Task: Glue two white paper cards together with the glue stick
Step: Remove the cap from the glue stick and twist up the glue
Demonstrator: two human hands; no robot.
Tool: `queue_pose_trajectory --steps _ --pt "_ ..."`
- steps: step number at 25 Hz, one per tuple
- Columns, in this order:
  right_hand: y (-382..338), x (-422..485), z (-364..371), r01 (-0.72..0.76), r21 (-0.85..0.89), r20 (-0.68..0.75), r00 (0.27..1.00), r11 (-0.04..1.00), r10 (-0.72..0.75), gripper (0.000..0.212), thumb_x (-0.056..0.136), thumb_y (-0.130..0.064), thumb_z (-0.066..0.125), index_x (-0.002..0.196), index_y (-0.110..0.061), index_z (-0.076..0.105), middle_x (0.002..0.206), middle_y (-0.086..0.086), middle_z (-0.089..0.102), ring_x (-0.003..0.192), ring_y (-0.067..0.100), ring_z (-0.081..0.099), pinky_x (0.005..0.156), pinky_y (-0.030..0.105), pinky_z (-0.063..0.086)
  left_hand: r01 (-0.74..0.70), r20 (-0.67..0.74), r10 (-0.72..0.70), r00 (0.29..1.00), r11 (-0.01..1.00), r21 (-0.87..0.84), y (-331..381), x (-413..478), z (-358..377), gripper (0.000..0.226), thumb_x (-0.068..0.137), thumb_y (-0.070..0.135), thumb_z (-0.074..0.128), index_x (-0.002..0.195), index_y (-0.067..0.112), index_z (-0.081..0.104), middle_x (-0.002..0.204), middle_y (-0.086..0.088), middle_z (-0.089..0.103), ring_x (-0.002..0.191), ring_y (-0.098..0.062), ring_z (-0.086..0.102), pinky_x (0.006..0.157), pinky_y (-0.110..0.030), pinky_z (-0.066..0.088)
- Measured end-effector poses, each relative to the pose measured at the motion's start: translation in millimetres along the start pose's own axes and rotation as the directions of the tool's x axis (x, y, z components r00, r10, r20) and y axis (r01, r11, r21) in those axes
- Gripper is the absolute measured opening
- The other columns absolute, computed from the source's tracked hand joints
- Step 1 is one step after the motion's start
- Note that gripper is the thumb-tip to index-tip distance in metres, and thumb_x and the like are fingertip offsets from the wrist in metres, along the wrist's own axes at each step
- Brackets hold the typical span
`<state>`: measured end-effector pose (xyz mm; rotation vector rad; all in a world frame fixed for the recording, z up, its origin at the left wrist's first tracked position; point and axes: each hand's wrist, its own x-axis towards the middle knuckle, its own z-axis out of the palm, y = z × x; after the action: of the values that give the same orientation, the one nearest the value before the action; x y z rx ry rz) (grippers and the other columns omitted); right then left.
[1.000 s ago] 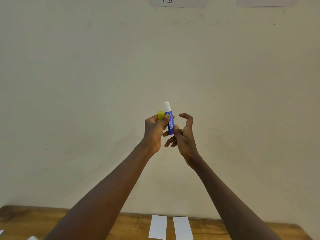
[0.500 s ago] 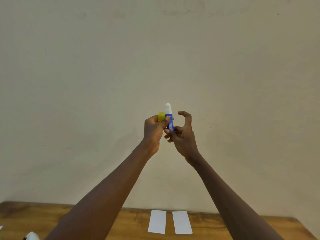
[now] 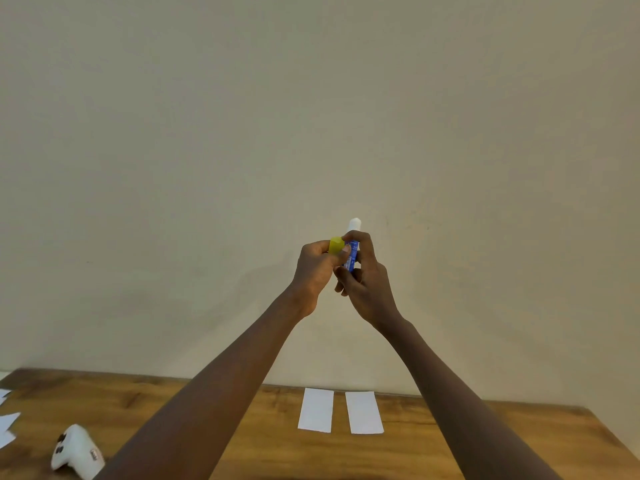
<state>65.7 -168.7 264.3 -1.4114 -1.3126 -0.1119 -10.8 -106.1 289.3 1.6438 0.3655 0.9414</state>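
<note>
The glue stick (image 3: 352,255) has a blue body with small white print on its label, and a plain white tip stands out at its top; the cap (image 3: 336,244) beside it is yellow-green, a single flat colour with no marking; the two cards (image 3: 316,409) on the table are plain white, without lines or print; the table (image 3: 485,441) is warm brown wood with darker streaks and patches of grain; the wall (image 3: 207,150) behind is a pale beige, even in tone save for faint smudges; a white gadget (image 3: 77,451) at the lower left carries small black buttons and a dark label; paper scraps (image 3: 7,421) at the left edge are white.
</note>
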Motion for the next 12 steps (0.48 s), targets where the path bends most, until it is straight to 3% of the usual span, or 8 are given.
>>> queue_pose_trajectory --steps 2,5,10,12 --pt "13.2 -7.7 4.8 -0.007 -0.061 0.009 1.0 0.998 0.008 0.032 0.086 -0.003 0.049 0.116 -0.008 0.036 0.077 0.017 0.059 0.058 0.027 0.059 0.054 0.025 0.053 0.077 0.016 -0.077 0.997 0.997 0.01 -14.9 -4.0 0.2 0.019 0.09 0.02 0.05 0.074 0.025 0.059 0.075 0.004 0.06 0.069 -0.007 0.055 0.045 -0.006 0.044" --pt "40.9 -25.7 14.5 -0.052 -0.107 0.018 0.998 0.993 0.054 0.031 0.087 -0.005 0.05 0.115 -0.007 0.039 0.083 0.021 0.06 0.064 0.033 0.06 0.061 0.041 0.055 0.212 0.031 -0.213 0.977 0.977 0.028 -49.9 -7.9 -0.3 0.017 0.09 0.028 0.05 0.078 0.029 0.061 0.079 0.01 0.06 0.075 -0.003 0.054 0.058 -0.015 0.037" --pt "111.6 -74.0 47.7 -0.247 -0.11 -0.014 0.969 0.963 0.246 0.018 0.088 -0.003 0.045 0.102 -0.004 0.057 0.084 0.019 0.055 0.069 0.034 0.058 0.068 0.046 0.054 0.447 -0.109 -0.434 0.894 0.879 0.167 -153.9 -14.5 -12.0 0.025 0.088 0.023 0.054 0.101 0.004 0.063 0.107 -0.013 0.064 0.105 -0.029 0.057 0.095 -0.04 0.044" --pt "145.8 -97.2 67.2 -0.332 -0.142 -0.025 0.943 0.933 0.332 0.019 0.088 -0.001 0.046 0.097 -0.003 0.062 0.084 0.017 0.053 0.07 0.032 0.055 0.066 0.042 0.051 0.526 -0.146 -0.505 0.85 0.825 0.207 -199.1 -20.9 -20.2 0.028 0.09 0.022 0.05 0.105 0.001 0.059 0.113 -0.019 0.062 0.104 -0.031 0.055 0.094 -0.04 0.042"
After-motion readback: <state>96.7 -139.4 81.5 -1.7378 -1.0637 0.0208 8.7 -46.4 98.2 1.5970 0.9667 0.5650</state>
